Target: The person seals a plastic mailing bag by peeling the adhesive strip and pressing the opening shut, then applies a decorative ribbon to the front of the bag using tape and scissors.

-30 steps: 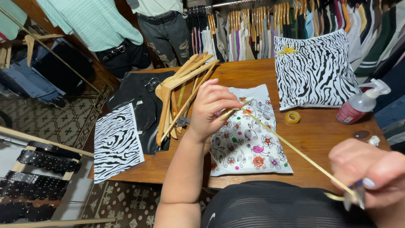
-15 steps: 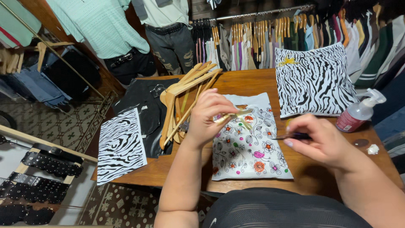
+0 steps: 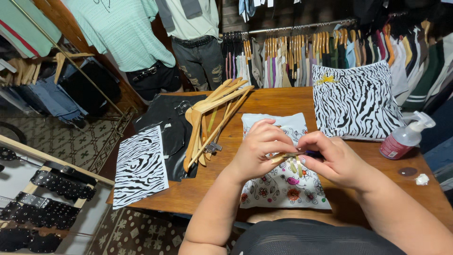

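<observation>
My left hand [image 3: 259,148] and my right hand [image 3: 337,163] meet fingertip to fingertip just above a flat packet with a flower print [image 3: 283,191] that lies on the wooden table [image 3: 283,101]. Both pinch a thin gold ribbon [image 3: 285,157], folded into short loops between the fingers. A small dark thing shows under my right fingers; I cannot make out what it is. The hands hide the middle of the packet.
Several wooden hangers [image 3: 212,118] lie left of the packet on black bags [image 3: 163,118]. A flat zebra-print bag [image 3: 140,166] overhangs the table's left edge. A stuffed zebra-print bag [image 3: 356,101] and a pump bottle [image 3: 403,137] stand at right. Clothes rails [image 3: 306,52] run behind; studded belts [image 3: 42,198] hang at lower left.
My right hand, which held the ribbon stretched out far to the near right, has come in to my left hand. The long strand is now gathered into short loops between both hands.
</observation>
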